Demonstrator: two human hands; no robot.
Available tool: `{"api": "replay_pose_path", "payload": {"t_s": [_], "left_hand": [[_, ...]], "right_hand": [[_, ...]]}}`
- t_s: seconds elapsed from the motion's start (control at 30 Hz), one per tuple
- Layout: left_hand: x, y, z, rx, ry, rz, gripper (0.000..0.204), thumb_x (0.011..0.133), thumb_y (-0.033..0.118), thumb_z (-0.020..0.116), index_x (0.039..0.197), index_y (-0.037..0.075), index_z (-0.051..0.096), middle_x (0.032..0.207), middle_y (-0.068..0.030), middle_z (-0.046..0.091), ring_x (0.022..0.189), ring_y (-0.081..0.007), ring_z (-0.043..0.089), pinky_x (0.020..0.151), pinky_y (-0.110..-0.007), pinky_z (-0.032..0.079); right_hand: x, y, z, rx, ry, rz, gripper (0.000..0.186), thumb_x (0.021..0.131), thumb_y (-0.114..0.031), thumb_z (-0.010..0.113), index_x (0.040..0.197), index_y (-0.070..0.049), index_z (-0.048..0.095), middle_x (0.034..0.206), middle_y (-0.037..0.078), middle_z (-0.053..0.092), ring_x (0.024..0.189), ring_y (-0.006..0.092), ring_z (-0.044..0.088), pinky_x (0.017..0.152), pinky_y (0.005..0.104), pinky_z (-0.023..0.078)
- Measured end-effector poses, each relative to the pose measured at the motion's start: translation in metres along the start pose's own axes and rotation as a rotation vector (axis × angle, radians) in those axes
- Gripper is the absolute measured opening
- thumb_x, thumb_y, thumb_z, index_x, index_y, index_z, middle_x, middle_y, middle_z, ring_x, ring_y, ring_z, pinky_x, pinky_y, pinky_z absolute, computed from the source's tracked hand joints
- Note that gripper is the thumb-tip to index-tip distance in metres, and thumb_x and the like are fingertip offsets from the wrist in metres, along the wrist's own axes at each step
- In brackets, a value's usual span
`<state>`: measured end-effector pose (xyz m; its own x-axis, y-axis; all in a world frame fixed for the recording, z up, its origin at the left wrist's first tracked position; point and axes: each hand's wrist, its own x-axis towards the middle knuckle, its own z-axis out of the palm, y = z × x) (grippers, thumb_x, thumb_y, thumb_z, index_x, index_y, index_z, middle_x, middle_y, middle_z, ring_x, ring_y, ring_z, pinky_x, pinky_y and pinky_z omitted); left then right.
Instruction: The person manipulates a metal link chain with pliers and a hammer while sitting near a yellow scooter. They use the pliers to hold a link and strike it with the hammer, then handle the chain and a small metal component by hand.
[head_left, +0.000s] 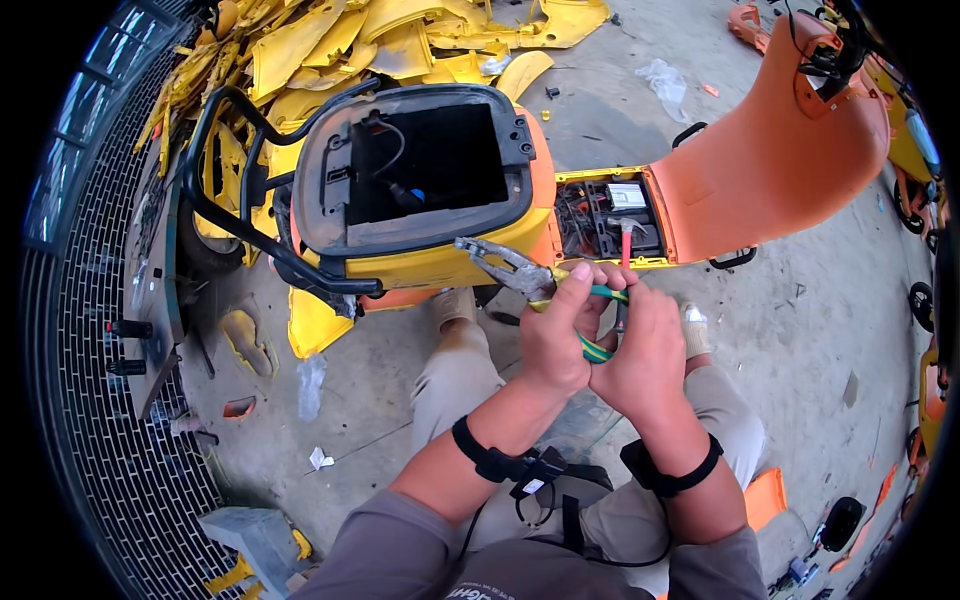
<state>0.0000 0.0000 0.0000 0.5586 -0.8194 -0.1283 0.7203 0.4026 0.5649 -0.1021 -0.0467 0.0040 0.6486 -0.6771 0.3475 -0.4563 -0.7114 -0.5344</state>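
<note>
My left hand is closed on pliers with yellow-and-green handles; their jaws point up-left. My right hand is closed on the same pliers' handles, which are spread apart. Just beyond my hands is a red-handled hammer; whether it rests on or touches anything near my fingers is unclear. A yellow-orange scooter body lies across the view, with a dark open seat bay, a black tube rack and an open battery compartment holding wires and a silver box.
Yellow panels are heaped behind. An orange scooter shield rises at right, beside other scooters. A leaning board and a brick-patterned surface are at left. Plastic scraps and a grey block lie on the concrete floor.
</note>
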Motion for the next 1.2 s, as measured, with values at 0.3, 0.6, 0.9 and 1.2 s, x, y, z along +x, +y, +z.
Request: {"api": "replay_pose_path", "payload": {"t_s": [0.3, 0.6, 0.9, 1.2], "left_hand": [[0.014, -0.010, -0.010, -0.064, 0.050, -0.093, 0.024, 0.101, 0.027, 0.053, 0.101, 0.004, 0.061, 0.100, -0.0111, 0.064, 0.107, -0.0259, 0.061, 0.102, -0.041, 0.044], [0.000, 0.063, -0.032, 1.169, 0.029, 0.878, 0.021, 0.104, 0.019, 0.049, 0.110, 0.000, 0.055, 0.097, -0.0065, 0.057, 0.083, -0.0136, 0.051, 0.082, -0.031, 0.045], [-0.004, 0.079, -0.026, 0.883, -0.163, 0.365, 0.029, 0.104, 0.012, 0.056, 0.130, 0.000, 0.055, 0.120, -0.0089, 0.063, 0.106, -0.0131, 0.062, 0.098, -0.028, 0.047], [-0.009, 0.090, -0.011, 0.782, -0.045, 0.357, 0.020, 0.102, 0.014, 0.061, 0.114, -0.001, 0.066, 0.101, -0.0029, 0.065, 0.087, -0.0093, 0.063, 0.077, -0.025, 0.055]], "right_hand": [[0.004, 0.000, 0.000, 0.031, -0.101, 0.057, 0.064, 0.071, -0.009, 0.072, 0.126, 0.011, 0.047, 0.103, 0.026, 0.058, 0.094, 0.0442, 0.056, 0.082, 0.0501, 0.046], [-0.003, 0.030, -0.039, 0.370, -0.342, 0.330, 0.067, 0.072, -0.006, 0.068, 0.133, 0.004, 0.043, 0.101, 0.019, 0.059, 0.095, 0.0336, 0.060, 0.084, 0.0425, 0.049], [-0.019, 0.027, -0.039, 0.621, -0.723, 0.411, 0.068, 0.076, -0.008, 0.068, 0.138, -0.003, 0.041, 0.109, 0.019, 0.060, 0.095, 0.0309, 0.063, 0.085, 0.0380, 0.050], [-0.026, 0.032, -0.016, 0.670, -0.598, 0.197, 0.087, 0.069, 0.001, 0.065, 0.148, -0.002, 0.030, 0.136, 0.024, 0.044, 0.118, 0.0367, 0.053, 0.099, 0.0408, 0.047]]}}
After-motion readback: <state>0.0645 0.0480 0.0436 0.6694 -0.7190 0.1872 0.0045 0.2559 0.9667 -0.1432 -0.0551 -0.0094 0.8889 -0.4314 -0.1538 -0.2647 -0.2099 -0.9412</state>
